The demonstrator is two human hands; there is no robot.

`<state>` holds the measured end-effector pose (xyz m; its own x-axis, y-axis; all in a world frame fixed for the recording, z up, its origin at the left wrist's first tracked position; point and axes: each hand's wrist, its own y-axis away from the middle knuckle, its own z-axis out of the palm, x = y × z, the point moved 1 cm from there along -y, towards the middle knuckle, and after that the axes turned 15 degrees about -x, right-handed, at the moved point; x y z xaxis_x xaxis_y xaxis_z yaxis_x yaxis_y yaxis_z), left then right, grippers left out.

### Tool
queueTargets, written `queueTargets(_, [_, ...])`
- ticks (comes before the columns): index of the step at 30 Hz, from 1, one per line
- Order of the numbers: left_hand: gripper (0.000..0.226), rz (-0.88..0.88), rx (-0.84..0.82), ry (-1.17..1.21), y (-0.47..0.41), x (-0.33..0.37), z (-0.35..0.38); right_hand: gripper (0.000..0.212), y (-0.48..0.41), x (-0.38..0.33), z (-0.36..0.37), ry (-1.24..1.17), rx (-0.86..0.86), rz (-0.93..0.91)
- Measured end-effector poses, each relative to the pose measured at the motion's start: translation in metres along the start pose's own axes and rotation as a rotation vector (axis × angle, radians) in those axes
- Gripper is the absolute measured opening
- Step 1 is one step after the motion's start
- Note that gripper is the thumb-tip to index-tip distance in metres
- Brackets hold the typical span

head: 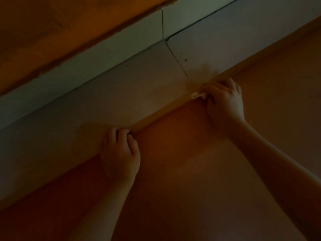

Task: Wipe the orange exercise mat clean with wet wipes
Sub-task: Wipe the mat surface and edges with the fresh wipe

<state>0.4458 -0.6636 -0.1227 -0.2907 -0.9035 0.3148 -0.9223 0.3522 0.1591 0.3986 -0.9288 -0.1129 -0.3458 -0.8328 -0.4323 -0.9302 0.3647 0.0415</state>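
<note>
Dim tiled floor (139, 87) beside orange mat (191, 153), my left hand (120, 153) pinching the mat's far edge, my right hand (225, 103) clutching a white wet wipe (197, 95) against that edge

Mat (191, 153): orange, flat, dimly lit, fills lower right of view. Long edge runs diagonally from lower left to upper right, paler strip along it. Left hand (119, 150) grips that edge. Wipe (198, 95): small, white, crumpled, on mat edge farther along, pinched by right hand (224, 101).
</note>
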Motion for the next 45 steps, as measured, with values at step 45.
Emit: queueTargets(45, [0.035,0.023,-0.067,0.067,-0.079,0.134,0.043,0.031,0.004,-0.013,0.024,-0.047,0.137,0.134])
